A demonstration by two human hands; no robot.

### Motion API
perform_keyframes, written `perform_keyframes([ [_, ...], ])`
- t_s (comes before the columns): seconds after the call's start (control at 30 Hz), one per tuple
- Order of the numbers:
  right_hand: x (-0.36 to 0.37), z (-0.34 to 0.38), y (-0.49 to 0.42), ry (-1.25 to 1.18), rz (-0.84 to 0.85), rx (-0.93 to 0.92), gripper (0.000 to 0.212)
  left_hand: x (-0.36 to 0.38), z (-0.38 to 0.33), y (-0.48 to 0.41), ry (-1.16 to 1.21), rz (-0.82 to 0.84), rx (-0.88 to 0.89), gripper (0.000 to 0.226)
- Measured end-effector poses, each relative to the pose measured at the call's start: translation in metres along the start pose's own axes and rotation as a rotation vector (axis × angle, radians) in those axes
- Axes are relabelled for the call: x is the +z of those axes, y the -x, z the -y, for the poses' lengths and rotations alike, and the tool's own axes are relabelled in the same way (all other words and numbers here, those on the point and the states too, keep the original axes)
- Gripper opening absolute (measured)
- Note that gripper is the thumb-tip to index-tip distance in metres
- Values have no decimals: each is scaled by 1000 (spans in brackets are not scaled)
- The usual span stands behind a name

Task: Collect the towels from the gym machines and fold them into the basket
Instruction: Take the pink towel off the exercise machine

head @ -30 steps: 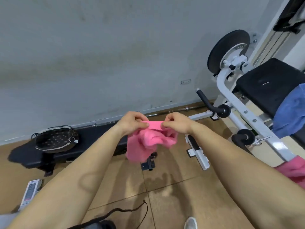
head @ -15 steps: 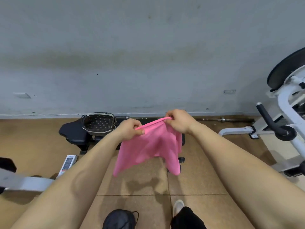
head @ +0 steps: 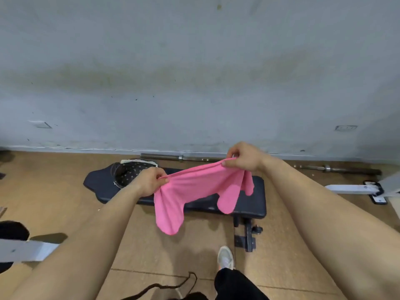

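nearest me, my pale sneaker (head: 226,256) stands on the tan tiled floor (head: 65,191). above it my left hand (head: 149,180) and right hand (head: 244,159) each pinch the top hem of the soft pink cloth towel (head: 194,187), thumb against curled fingers, with the edge stretched between them in the air. the rest hangs in limp lobes, so i judge it light, floppy and easy to grip. the corners along that hem look like the best hold for a clean fold. beyond lies the flat black padded bench (head: 255,200). the dark woven basket with a pale rim (head: 140,162) sits on its left end, just behind my left hand. farthest, a steel bar (head: 179,157) lies along the grey wall (head: 194,72).
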State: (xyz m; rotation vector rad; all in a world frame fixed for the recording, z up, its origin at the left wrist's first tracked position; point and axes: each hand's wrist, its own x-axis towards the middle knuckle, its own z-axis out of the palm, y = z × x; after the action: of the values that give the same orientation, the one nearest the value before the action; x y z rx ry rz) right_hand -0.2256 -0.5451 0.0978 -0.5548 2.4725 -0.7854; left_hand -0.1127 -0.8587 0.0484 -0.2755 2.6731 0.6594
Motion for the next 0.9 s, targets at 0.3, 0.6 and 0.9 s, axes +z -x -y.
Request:
perform_keyframes([
  [0.3, -49, -19, -105, 38, -39, 81, 8, -79, -6, -107, -100, -54, -68, 18],
  [0.6, -27, -2, -131, 155, -155, 244, 16, -119, 41, -162, -237, -15, 64, 24],
  [0.9, 108, 36, -83, 143, -29, 528, 19, -92, 130, -165, -320, 350, 293, 17],
])
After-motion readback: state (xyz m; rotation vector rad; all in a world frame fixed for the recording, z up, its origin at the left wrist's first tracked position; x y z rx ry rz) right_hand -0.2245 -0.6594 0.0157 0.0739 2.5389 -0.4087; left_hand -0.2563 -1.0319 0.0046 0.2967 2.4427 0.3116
